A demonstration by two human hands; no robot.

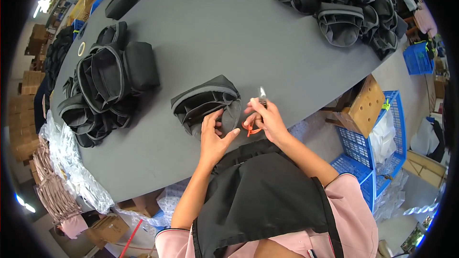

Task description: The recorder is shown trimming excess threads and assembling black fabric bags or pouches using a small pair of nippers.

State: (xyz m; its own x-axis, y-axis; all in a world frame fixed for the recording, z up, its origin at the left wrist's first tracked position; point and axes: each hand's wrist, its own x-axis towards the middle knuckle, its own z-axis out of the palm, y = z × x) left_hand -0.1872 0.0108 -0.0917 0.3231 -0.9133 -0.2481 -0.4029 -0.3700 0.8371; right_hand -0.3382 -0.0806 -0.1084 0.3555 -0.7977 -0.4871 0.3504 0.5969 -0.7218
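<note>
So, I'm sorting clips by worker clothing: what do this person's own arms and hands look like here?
Both forearms are bare, with no gloves, watch or rings visible on the left hand or right hand. Short pink sleeves with a dark trim line at the cuff end above the elbows. A black apron covers the chest between the arms.

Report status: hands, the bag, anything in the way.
Left hand grips the dark bag on the grey table. Right hand holds small snips with an orange handle, blades up. Bag piles off to the sides, nothing between.
</note>
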